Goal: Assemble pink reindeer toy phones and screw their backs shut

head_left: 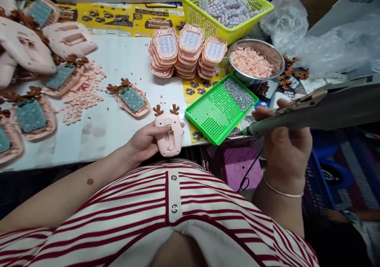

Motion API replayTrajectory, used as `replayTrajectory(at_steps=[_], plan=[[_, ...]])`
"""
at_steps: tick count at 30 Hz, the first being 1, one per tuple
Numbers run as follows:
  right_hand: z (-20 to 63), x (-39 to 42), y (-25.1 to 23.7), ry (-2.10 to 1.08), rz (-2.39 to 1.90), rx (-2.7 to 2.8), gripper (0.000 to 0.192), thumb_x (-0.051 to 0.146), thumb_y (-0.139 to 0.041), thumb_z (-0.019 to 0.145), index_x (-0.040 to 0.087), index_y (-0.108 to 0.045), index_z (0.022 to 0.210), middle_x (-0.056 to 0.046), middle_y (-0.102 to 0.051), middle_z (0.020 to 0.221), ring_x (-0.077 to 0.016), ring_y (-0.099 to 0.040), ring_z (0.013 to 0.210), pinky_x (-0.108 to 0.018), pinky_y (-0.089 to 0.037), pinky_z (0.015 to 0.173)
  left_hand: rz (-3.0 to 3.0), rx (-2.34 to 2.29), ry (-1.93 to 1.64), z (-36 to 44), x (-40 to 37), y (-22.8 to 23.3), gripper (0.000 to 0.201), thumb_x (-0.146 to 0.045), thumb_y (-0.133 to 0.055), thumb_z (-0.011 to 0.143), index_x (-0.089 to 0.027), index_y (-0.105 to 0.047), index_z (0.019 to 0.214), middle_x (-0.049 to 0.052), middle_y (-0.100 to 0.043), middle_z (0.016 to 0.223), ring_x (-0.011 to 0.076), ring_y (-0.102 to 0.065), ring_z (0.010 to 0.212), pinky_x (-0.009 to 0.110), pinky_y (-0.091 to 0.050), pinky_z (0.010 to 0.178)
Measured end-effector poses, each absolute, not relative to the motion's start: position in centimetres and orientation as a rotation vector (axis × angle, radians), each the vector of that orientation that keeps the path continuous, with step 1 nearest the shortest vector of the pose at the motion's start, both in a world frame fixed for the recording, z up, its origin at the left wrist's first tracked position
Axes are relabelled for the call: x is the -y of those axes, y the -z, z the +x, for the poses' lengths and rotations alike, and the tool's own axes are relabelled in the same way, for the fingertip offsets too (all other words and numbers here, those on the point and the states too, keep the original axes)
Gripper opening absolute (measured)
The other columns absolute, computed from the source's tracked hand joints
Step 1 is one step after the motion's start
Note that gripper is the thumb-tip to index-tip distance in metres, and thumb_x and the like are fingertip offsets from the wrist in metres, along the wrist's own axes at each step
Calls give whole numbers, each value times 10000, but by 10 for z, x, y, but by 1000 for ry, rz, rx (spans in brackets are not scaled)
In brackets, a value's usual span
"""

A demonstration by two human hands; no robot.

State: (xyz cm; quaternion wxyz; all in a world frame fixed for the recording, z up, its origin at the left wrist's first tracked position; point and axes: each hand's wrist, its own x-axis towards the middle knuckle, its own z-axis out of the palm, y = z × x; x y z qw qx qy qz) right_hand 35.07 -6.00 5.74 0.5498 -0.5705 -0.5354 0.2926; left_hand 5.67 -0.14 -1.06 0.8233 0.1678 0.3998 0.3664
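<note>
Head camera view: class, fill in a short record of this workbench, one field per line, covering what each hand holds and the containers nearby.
left hand: grips a pink deer-shaped toy case, back side up, at the table edge
right hand: holds an electric screwdriver, tip pointing left
green tray: right of the toy, small screws heaped in its far corner
metal bowl: pink small parts
yellow basket: pale keypad pieces
stacks of pink fronts: three, behind the tray
</note>
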Motion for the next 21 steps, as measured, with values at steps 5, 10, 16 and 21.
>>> replayTrajectory(at_steps=[5,10,16,21], plan=[[328,16,-63,-759,-1046,1366,483,585,-851,702,329,-721,1090,28,-604,710,-144,-572,594,-320,-493,551,353,-860,-790,59,-2,13,500,-143,-736,810,-134,-668,1305,128,-794,1064,268,-767,967,368,-631,887],[300,-16,-44,-641,-970,1365,451,595,-748,812,335,-615,1156,65,-512,620,-129,-531,483,-303,-486,479,403,-889,-785,57,-3,16,487,-191,-776,808,-123,-674,1279,149,-783,1081,276,-762,954,356,-635,839],[300,-28,-16,-555,-871,1412,354,501,-701,889,381,-552,1187,33,-579,821,-102,-526,515,-301,-495,502,384,-884,-773,55,-3,16,395,-200,-797,794,-110,-720,1170,161,-774,1104,271,-753,929,339,-637,784],[303,-33,-6,-513,-993,1424,463,645,-632,874,386,-504,1235,8,-581,858,-142,-559,547,-345,-516,517,377,-893,-740,54,-3,17,395,-211,-793,803,-103,-717,1174,159,-779,1040,267,-747,892,347,-631,776]])
